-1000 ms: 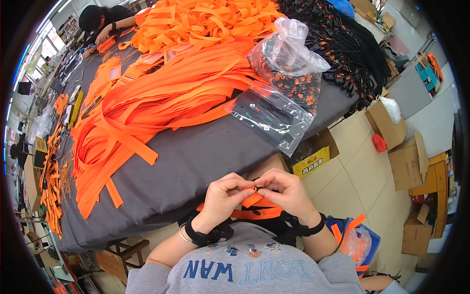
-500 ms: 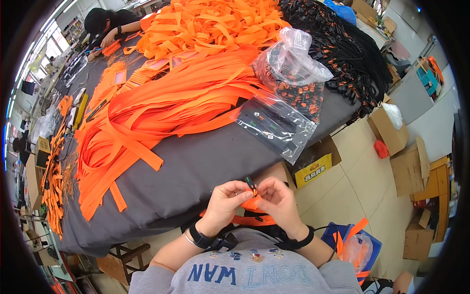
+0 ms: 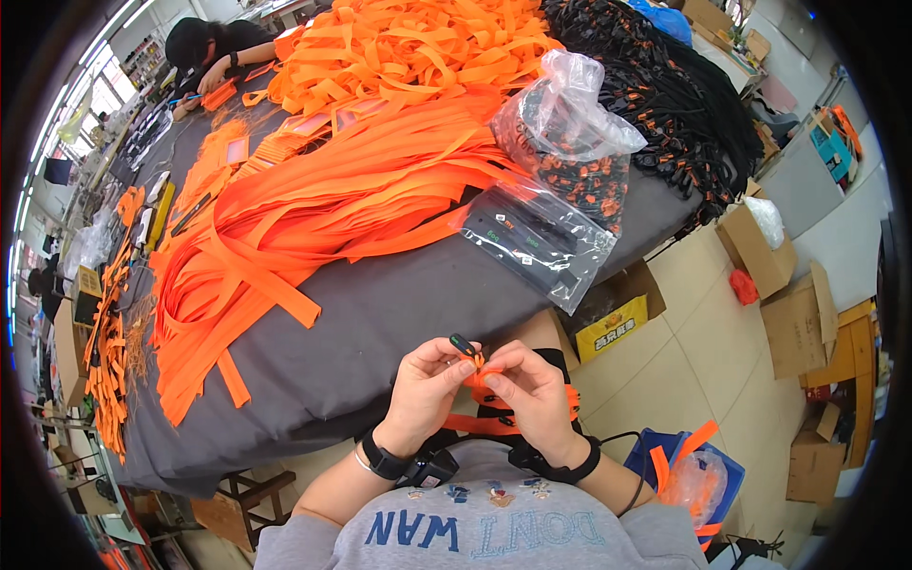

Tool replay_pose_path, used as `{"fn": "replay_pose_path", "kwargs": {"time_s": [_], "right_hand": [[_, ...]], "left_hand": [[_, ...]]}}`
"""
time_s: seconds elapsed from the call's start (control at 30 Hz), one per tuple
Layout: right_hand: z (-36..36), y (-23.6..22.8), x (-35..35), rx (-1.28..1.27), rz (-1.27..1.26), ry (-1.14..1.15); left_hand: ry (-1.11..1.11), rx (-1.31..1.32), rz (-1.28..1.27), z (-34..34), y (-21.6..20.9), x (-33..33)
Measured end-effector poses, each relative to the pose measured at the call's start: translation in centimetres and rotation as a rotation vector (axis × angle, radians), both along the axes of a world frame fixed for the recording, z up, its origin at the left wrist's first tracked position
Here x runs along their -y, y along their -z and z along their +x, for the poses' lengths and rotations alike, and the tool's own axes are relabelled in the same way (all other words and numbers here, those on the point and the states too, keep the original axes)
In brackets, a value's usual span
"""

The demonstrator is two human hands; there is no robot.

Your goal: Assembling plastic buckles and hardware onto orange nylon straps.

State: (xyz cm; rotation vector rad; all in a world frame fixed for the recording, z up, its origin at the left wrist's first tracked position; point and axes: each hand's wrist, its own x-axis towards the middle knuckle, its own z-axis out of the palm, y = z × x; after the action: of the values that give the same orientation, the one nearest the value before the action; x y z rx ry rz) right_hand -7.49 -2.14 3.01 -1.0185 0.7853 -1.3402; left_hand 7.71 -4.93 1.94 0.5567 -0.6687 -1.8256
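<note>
Close together in front of my body, both hands work on one small item. Between thumb and fingers, my left hand [image 3: 426, 388] pinches a small black pull tab [image 3: 463, 345] with a bit of orange at its lower end. My right hand [image 3: 534, 385] pinches a piece of orange strap [image 3: 477, 376] right beside it. Fingers partly hide where tab and strap meet, so I cannot tell whether they are joined. Below the hands, more orange and black straps [image 3: 489, 423] lie near my lap.
Ahead stands a table with a dark cloth [image 3: 351, 351], bearing orange straps [image 3: 323, 209], black cords [image 3: 665, 104] and clear bags [image 3: 560, 133]. A blue bin [image 3: 727, 484] sits at my right, cardboard boxes [image 3: 798, 323] beyond. A co-worker [image 3: 214, 52] leans over the far left.
Both hands have shifted slightly left. The black tab now tips further to the left, and more of the orange and black straps below the right hand shows.
</note>
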Motion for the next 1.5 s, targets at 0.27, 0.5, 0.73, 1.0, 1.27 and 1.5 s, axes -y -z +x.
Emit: {"fn": "replay_pose_path", "kwargs": {"time_s": [0.27,0.5,0.73,1.0,1.27,1.5], "right_hand": [[-0.7,-0.4,0.4,0.145,0.140,-0.140],[-1.6,-0.5,0.9,0.090,0.116,-0.218],[-1.8,-0.8,0.7,0.194,0.230,-0.247],[-2.3,-1.2,0.3,-0.166,-0.150,-0.035],[-2.4,-1.4,0.0,-0.310,-0.330,0.030],[-2.1,-2.2,-0.1,-0.469,-0.413,0.118]], "left_hand": [[0.089,-0.017,-0.023,0.1,0.0,0.1],[0.169,0.092,-0.085,0.4,-0.3,0.5],[0.177,0.132,-0.131,0.5,-0.8,0.6],[-0.030,0.830,-0.777,0.3,-4.2,-0.5],[-0.105,0.533,-0.423,-1.1,-3.4,-1.6],[-0.023,0.703,-0.634,0.4,-1.5,-0.7]]}}
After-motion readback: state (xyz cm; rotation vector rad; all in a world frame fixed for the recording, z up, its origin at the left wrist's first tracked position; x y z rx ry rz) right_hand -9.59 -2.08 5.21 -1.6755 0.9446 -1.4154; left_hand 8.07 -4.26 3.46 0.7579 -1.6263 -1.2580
